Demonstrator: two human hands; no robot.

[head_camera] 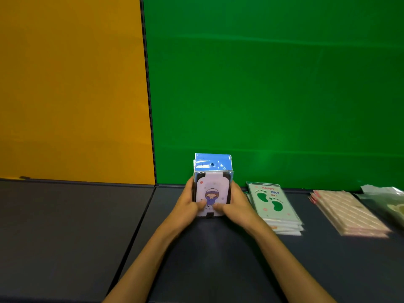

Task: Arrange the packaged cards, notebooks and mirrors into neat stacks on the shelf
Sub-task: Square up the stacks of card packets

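Observation:
A stack of packaged mirrors (213,189) with blue header cards and a cartoon girl on the front stands upright on the dark shelf (65,226), near the green back wall. My left hand (188,204) grips its left side and my right hand (237,204) its right side, both thumbs pressed on the front. To the right lies a stack of packaged cards (273,206) with green footprints and "HAPPY DAY". Further right lies a stack of pink striped notebooks (347,212).
Clear plastic packets (387,200) lie at the far right edge. A seam (140,217) divides the shelf into left and right panels. Behind stand an orange wall panel (72,84) and a green one (273,84).

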